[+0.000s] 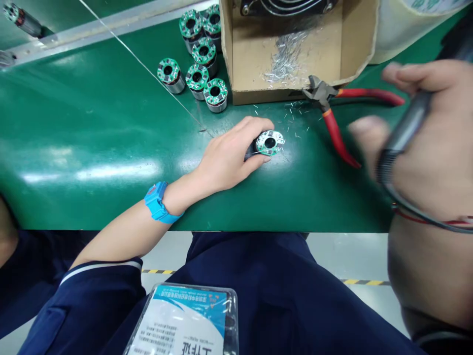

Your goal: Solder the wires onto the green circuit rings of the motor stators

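My left hand (231, 153) is closed around a motor stator (270, 143) with a ring-shaped circuit board on its end, on the green table. Thumb and fingers grip its sides, and the board faces up. At the right, my right hand (432, 118), smeared by motion, is wrapped round the dark handle of a corded tool that looks like a soldering iron (408, 121); its tip is hidden. Between my hands lie red-handled cutting pliers (325, 96), jaws toward the cardboard box. Small wire clippings (295, 116) are scattered near the stator.
Several similar stators (215, 93) stand beyond my left hand. A cardboard box (266, 96) with wire clippings and a fan sits at the back, beside a large tape roll (391, 34). A thin wire (148, 69) crosses the table (92, 123). Another person's arm (5, 227) shows at left.
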The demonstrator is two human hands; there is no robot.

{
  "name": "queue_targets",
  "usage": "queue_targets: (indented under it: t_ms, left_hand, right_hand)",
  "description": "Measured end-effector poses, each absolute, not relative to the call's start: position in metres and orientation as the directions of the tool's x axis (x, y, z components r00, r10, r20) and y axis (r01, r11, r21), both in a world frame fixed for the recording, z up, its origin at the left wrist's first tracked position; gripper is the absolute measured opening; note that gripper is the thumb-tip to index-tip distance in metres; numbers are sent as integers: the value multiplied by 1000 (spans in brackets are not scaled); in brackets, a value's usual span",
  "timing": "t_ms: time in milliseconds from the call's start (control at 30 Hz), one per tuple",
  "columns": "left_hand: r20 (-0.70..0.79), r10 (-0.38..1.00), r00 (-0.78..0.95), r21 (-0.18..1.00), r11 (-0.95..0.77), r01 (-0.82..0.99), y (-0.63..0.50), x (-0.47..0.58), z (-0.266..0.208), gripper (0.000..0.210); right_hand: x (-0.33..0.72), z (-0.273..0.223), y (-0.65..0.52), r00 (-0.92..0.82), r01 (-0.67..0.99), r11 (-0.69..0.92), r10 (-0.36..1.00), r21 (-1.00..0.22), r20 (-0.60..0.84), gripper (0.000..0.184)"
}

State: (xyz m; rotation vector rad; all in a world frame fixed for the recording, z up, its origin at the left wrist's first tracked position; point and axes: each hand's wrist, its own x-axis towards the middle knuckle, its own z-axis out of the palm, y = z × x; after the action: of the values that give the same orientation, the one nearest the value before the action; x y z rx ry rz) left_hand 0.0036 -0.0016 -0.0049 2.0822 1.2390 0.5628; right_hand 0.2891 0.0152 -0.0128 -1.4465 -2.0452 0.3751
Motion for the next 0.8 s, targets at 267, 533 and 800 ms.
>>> queue_targets:
  t_ms: [267, 533, 800]
  left_hand:
    - [47, 930, 364, 782, -261, 566, -8, 5, 0, 34]
    - [89, 928, 363, 772, -294, 563, -12, 5, 4, 31]
    - [117, 923, 367, 680, -343, 648, -17, 5, 5, 34]
  right_hand:
    - [289, -24, 14, -158, 936, 202, 973, -287, 169, 55]
    - [289, -30, -13, -263, 834, 372, 917, -408, 299, 51]
    - [279, -20, -25, -491, 726, 585, 809, -362, 321, 58]
